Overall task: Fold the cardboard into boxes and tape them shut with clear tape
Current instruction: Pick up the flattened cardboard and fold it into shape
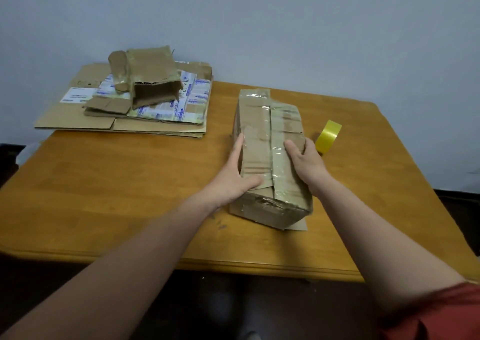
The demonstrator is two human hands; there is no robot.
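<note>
A brown cardboard box, closed and streaked with shiny clear tape along its top seam, lies lengthwise on the wooden table. My left hand lies against its left side, fingers straight along the wall and thumb on the top flap. My right hand grips the right side, thumb on the top and fingers curled over the edge. A roll of yellowish tape stands on edge just right of the box, behind my right hand.
At the table's far left corner lies a stack of flattened cardboard sheets, some printed blue and white, with a small open crumpled box on top. A grey wall stands behind. The table's near edge runs below my forearms.
</note>
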